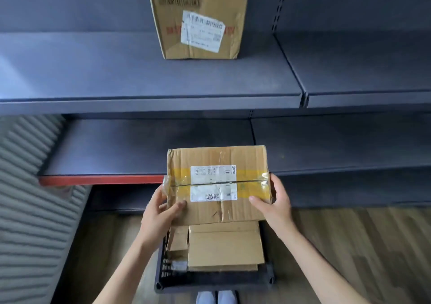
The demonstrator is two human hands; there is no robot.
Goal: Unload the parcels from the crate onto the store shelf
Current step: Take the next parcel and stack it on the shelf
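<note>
Both hands hold a flat cardboard parcel (218,184) by its short ends: the left hand (161,212) curls round the left edge with the thumb on top, and the right hand (274,202) clasps the right edge the same way. Right below the held parcel sits the dark crate (210,280) on the wooden floor (349,245), with more parcels (225,247) inside. Above and beyond the hands, a taller box (198,16) stands on the store shelf (116,77).
</note>
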